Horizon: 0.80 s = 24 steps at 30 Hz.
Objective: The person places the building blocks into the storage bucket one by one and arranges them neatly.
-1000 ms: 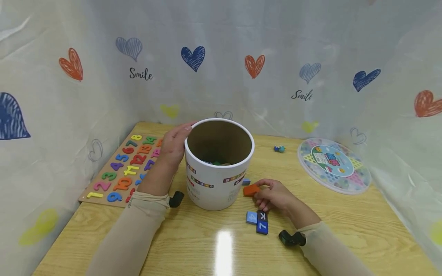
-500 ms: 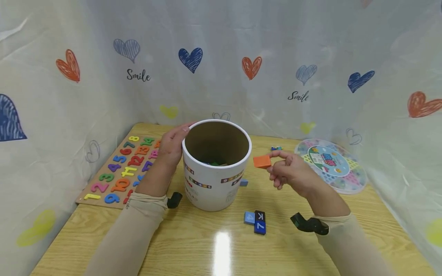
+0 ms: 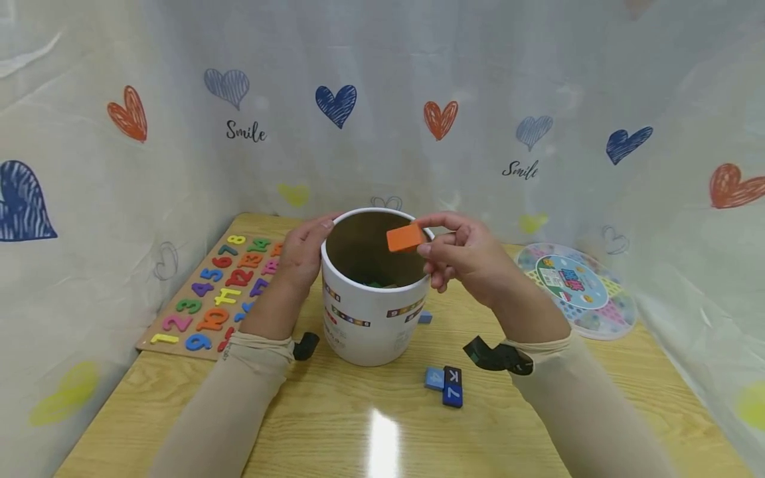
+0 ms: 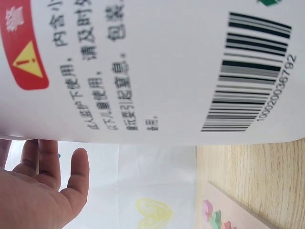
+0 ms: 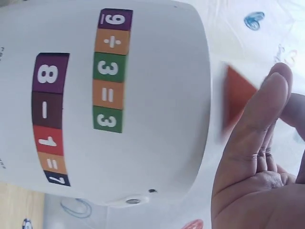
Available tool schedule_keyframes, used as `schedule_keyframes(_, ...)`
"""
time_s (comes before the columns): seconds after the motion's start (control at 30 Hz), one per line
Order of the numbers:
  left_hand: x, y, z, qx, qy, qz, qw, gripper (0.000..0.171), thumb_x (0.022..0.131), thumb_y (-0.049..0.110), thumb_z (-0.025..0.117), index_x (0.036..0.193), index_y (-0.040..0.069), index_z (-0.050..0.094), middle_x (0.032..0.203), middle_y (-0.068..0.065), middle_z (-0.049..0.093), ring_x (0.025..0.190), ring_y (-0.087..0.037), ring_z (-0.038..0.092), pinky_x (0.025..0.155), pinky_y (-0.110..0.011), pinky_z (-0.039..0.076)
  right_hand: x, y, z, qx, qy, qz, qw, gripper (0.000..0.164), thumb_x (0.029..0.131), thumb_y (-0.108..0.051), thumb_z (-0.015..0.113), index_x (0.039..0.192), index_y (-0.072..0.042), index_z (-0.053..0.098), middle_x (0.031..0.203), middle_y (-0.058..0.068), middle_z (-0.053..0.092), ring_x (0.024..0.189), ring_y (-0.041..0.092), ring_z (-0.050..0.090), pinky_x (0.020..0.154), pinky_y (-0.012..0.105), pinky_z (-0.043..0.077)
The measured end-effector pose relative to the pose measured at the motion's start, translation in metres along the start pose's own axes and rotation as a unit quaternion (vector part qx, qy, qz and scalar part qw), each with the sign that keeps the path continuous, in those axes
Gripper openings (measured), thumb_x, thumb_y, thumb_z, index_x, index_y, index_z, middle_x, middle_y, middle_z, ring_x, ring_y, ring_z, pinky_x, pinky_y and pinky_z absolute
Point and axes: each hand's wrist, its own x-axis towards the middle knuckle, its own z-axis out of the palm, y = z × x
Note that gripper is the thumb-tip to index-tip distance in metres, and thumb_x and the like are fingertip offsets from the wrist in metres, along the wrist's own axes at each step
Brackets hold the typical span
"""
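Note:
My right hand (image 3: 472, 255) pinches an orange block (image 3: 404, 238) between thumb and index finger, over the mouth of a white bucket (image 3: 370, 325). In the right wrist view the block (image 5: 237, 98) looks blurred, just past the bucket's rim. My left hand (image 3: 301, 255) holds the bucket's left side, thumb at the rim and fingers reaching round behind; the left wrist view shows these fingers (image 4: 47, 164) against the wall. Inside the bucket lie small coloured pieces (image 3: 376, 283), mostly hidden. In front of it are a light blue tile (image 3: 434, 378), a dark tile (image 3: 453, 376) and a blue tile (image 3: 452, 396).
Another light blue tile (image 3: 425, 317) lies by the bucket's right side, partly hidden. A number board (image 3: 209, 299) occupies the left of the table (image 3: 323, 425). To the right lies a round clear case (image 3: 576, 289). A heart-printed sheet (image 3: 382, 153) surrounds the table.
My right hand has lifted the orange block off the table, swung it up beside the bucket, then left over its opening. My left hand stays on the bucket.

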Motion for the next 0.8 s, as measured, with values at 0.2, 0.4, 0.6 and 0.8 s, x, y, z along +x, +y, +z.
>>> schedule_keyframes(0.2,-0.006,0.013,0.004,0.001,-0.009,0.012,0.9999,0.037,0.1,0.022,0.044,0.125,0.0,0.06,0.126,-0.018,0.059,0.118,-0.031,0.052,0.1,-0.048,0.04,-0.006,0.018,-0.018,0.039,0.045,-0.026,0.998,0.037,0.091,-0.002,0.059,0.126,-0.005,0.05,0.064,0.008,0.06,0.047,0.016,0.055,0.045,0.028,0.052)
schedule_keyframes(0.4,-0.008,0.013,0.002,0.005,-0.006,-0.005,1.0,0.037,0.1,0.025,0.044,0.126,0.005,0.06,0.128,-0.014,0.058,0.12,-0.029,0.051,0.101,-0.049,0.038,-0.007,0.089,-0.052,0.04,0.124,0.067,0.989,0.036,0.091,-0.006,0.059,0.126,-0.004,0.049,0.059,0.003,0.057,0.042,0.011,0.052,0.042,0.024,0.046)
schedule_keyframes(0.6,-0.007,0.012,0.005,0.001,-0.009,-0.006,0.9999,0.037,0.1,0.024,0.045,0.126,0.003,0.059,0.128,-0.017,0.057,0.121,-0.033,0.049,0.102,-0.052,0.036,-0.017,0.166,-0.064,-0.014,0.089,0.218,0.972,0.045,0.089,-0.011,0.062,0.131,-0.008,0.047,0.061,0.004,0.057,0.042,0.01,0.05,0.04,0.021,0.044)
schedule_keyframes(0.8,-0.006,0.012,0.005,0.002,-0.009,-0.002,1.0,0.037,0.1,0.024,0.044,0.126,0.004,0.06,0.127,-0.016,0.058,0.121,-0.032,0.05,0.102,-0.052,0.036,-0.013,0.187,-0.066,-0.014,-0.006,0.267,0.963,0.057,0.088,-0.014,0.064,0.139,-0.02,0.039,0.07,0.008,0.062,0.043,0.011,0.051,0.041,0.022,0.044)
